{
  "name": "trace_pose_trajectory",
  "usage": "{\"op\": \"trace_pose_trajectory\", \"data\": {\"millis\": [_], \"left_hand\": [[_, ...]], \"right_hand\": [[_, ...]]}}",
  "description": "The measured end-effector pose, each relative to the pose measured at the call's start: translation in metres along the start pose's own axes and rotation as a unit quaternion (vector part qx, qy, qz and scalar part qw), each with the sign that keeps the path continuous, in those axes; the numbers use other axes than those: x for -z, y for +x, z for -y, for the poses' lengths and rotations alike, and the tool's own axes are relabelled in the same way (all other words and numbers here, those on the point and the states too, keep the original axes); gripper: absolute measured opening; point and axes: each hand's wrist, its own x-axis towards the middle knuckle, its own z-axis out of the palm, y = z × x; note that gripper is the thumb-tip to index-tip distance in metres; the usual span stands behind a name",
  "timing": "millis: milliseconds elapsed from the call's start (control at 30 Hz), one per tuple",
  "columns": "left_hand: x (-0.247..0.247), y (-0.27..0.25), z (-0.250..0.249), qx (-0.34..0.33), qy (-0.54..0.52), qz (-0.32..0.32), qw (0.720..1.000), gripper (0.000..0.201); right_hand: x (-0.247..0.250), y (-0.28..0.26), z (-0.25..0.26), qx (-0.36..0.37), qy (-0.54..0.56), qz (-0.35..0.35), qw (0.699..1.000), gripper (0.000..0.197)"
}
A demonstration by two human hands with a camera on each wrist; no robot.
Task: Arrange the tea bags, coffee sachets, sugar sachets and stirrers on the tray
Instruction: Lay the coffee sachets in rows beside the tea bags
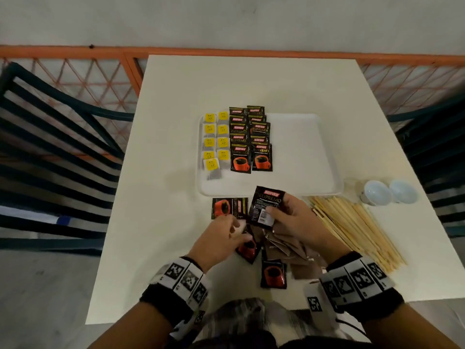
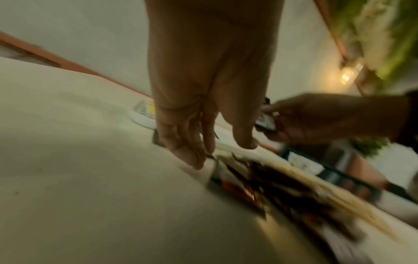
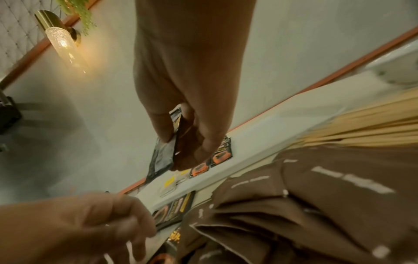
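Coffee sachet [image 1: 267, 206] pinched in right hand [image 1: 292, 217] should overlap the tray [image 1: 302, 152] rows mid-frame squarely; left hand [image 1: 221, 238] hovers, fingers relaxed.

Both forearms are left bare. A black fabric cuff [image 1: 163, 302] is worn on the left wrist and another black cuff [image 1: 377, 304] on the right. Each is ringed by a white band [image 1: 187, 279] printed with black square coded markers. A thin black cable [image 1: 352, 326] is seen trailing from the right cuff.
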Motion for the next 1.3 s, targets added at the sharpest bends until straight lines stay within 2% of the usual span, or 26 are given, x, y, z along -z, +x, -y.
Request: {"op": "trace_pose_trajectory", "data": {"millis": [67,167,233,300,400,467,533,633,767,933,1000,1067,1100,1200,1300], "left_hand": [[-0.015,0.001,0.0,-0.006,0.071,0.023,0.997,0.046],[-0.03,0.001,-0.002,-0.015,0.028,0.03,0.999,0.05],[-0.031,0.001,-0.001,-0.01,-0.008,0.038,0.999,0.048],[-0.023,-0.002,0.001,-0.001,0.006,0.054,0.999,0.042],[0.001,-0.003,0.008,-0.03,0.082,0.093,0.992,0.02],[0.018,0.001,0.011,-0.041,0.148,0.083,0.985,0.012],[0.03,0.009,0.013,-0.053,0.223,0.039,0.973,0.018],[0.035,0.022,0.01,-0.092,0.312,0.012,0.946,0.029],[0.027,0.03,0.012,-0.109,0.321,0.078,0.938,0.033],[0.019,0.013,0.027,-0.114,0.352,0.031,0.929,0.031],[0.021,0.005,0.031,-0.104,0.355,0.007,0.929,0.028],[0.025,0.002,0.034,-0.077,0.339,-0.006,0.938,0.029],[0.027,0.003,0.035,-0.06,0.318,-0.008,0.946,0.033],[0.028,0.009,0.036,-0.026,0.228,-0.004,0.973,0.056],[0.026,0.013,0.035,0.004,0.208,0.003,0.978,0.068]], "right_hand": [[0.002,-0.012,-0.003,-0.012,0.011,-0.015,1.0,0.022],[0.002,-0.031,-0.003,-0.005,-0.02,-0.027,0.999,0.019],[0.001,-0.042,-0.006,-0.011,-0.04,0.01,0.999,0.018],[-0.003,-0.052,-0.008,0.002,-0.1,0.082,0.992,0.023],[-0.01,-0.061,-0.012,0.039,-0.254,0.193,0.947,0.038],[-0.013,-0.065,-0.02,0.038,-0.345,0.248,0.904,0.057],[-0.017,-0.065,-0.029,0.051,-0.429,0.266,0.862,0.07],[-0.022,-0.064,-0.042,0.077,-0.521,0.245,0.814,0.073],[-0.031,-0.068,-0.047,0.076,-0.51,0.233,0.824,0.068],[-0.052,-0.068,-0.045,0.151,-0.494,0.251,0.819,0.068],[-0.054,-0.064,-0.04,0.151,-0.462,0.233,0.842,0.069],[-0.052,-0.06,-0.037,0.112,-0.42,0.198,0.879,0.071],[-0.053,-0.058,-0.037,0.093,-0.414,0.183,0.887,0.074],[-0.059,-0.054,-0.037,0.092,-0.452,0.177,0.87,0.084],[-0.066,-0.047,-0.037,0.118,-0.493,0.183,0.843,0.084]]}}
